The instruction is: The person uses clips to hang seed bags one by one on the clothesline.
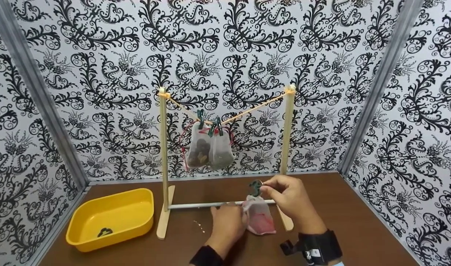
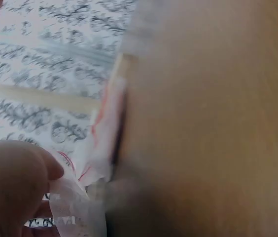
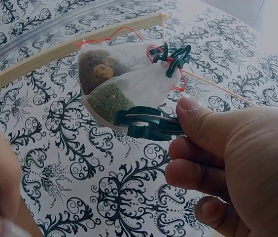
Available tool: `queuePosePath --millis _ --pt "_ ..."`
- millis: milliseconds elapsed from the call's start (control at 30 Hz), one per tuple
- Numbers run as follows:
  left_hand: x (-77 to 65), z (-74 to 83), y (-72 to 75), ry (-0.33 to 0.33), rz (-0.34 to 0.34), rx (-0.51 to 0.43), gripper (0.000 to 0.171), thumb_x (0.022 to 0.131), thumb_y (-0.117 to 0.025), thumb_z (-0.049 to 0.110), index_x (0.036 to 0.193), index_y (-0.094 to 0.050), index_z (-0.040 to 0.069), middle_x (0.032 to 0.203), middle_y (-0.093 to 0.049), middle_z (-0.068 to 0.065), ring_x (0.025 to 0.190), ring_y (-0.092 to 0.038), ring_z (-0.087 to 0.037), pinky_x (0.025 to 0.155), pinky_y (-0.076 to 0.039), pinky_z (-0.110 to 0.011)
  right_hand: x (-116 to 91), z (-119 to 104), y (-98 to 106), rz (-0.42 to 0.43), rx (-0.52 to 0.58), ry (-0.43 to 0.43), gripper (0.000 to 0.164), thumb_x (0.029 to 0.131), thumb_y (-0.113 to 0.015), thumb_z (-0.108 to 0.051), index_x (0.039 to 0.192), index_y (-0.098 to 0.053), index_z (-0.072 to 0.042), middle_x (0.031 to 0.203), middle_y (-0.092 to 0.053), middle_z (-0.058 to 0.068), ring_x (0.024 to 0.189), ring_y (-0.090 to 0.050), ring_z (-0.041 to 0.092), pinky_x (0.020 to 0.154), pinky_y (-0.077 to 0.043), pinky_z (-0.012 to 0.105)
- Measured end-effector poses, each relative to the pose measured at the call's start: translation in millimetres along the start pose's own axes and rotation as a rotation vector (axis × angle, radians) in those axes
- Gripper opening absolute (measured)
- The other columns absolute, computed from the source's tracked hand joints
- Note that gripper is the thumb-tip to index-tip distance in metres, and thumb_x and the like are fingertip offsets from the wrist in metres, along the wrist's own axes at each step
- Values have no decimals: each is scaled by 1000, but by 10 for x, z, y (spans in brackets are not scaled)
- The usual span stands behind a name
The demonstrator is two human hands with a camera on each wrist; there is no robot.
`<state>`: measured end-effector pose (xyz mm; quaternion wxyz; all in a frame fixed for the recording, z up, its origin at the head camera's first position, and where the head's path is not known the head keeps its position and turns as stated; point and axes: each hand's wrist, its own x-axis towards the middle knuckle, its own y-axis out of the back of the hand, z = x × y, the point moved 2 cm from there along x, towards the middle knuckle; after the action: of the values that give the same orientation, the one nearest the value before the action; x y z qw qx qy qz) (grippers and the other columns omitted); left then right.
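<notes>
My right hand (image 1: 290,195) pinches a dark green clothespin (image 3: 146,123) between thumb and fingers, above a white mesh drawstring bag (image 1: 262,218) with something reddish at its bottom. That bag stands near the table at the rack's right side. At its left edge, my left hand (image 1: 229,223) pinches the mesh (image 2: 77,210); red string shows there in the left wrist view, which is blurred. From the sagging cord hang two more mesh bags, one with dark brown contents (image 3: 97,71), the other with green beads or beans (image 3: 110,102). Green clothespins (image 3: 176,59) clip them up.
A wooden rack with a left post (image 1: 163,147) and right post (image 1: 287,136) carries the orange cord (image 1: 258,109). A white bar (image 1: 195,205) joins its feet. At left sits a yellow basin (image 1: 147,207) with a green clothespin (image 1: 105,232) inside. Small pale bits lie on the brown table (image 1: 188,251).
</notes>
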<state>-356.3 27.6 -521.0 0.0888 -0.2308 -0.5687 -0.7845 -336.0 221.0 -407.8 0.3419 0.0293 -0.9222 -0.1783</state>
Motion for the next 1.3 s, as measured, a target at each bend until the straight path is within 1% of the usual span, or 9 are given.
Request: queuePosePath --millis 233,500,667,767,900,1067,1167,1233,1300 --pt "2 -332 305 110 237 -276 19 102 -80 25 90 -83 11 90 -78 -6 92 -79 -34 76 -61 -59 5 -28 23 16 -60 -12 5 95 -88 -3 96 -84 -1 87 -83 12 68 -70 4 61 -61 24" --pt "-19 -754 769 211 419 -521 19 109 -74 18 97 -81 5 96 -79 -10 92 -79 -36 85 -65 -56 16 -44 39 52 -64 -13 8 93 -90 -4 92 -86 -10 83 -82 8 66 -67 7 60 -58 23" --pt "-21 -992 1198 215 585 -549 14 108 -75 11 107 -81 -1 102 -82 -19 92 -80 -39 84 -69 -58 32 -66 43 74 -38 -16 12 93 -89 -1 92 -86 -13 79 -80 4 63 -65 6 58 -56 21" --pt "3 -1119 1477 247 621 -518 16 109 -73 12 111 -81 -1 105 -83 -21 92 -80 -41 83 -69 -59 56 -91 44 82 -38 2 13 92 -89 1 92 -86 -12 79 -79 6 63 -63 4 57 -55 20" --pt "47 -1261 1812 282 527 -472 23 112 -69 19 117 -81 1 109 -83 -20 94 -79 -41 87 -67 -61 121 -148 49 75 -42 -6 11 93 -89 -1 92 -85 -12 81 -80 7 65 -65 6 59 -56 20" --pt "33 -1385 2089 210 221 -396 22 112 -69 26 115 -82 8 106 -83 -14 95 -77 -35 89 -66 -58 297 -304 82 16 -31 -26 3 97 -87 -7 97 -85 -8 86 -81 5 70 -70 11 64 -60 22" --pt "5 -1401 2196 170 75 -473 18 112 -72 25 111 -83 11 100 -82 -8 92 -75 -25 85 -68 -47 448 -446 115 -13 -21 3 3 98 -87 -8 100 -84 -7 89 -82 8 72 -71 11 65 -62 23" --pt "2 -1397 2269 173 41 -549 17 111 -73 23 111 -84 10 98 -81 -7 90 -73 -22 82 -68 -40 564 -560 136 -36 -25 16 5 99 -85 -9 101 -84 -5 90 -81 9 72 -71 11 65 -63 23" --pt "17 -1382 2353 191 54 -603 17 111 -74 22 113 -84 8 101 -82 -8 92 -74 -22 83 -68 -38 693 -681 145 -59 -35 33 5 101 -83 -9 101 -83 -4 90 -81 7 72 -71 10 65 -62 22"
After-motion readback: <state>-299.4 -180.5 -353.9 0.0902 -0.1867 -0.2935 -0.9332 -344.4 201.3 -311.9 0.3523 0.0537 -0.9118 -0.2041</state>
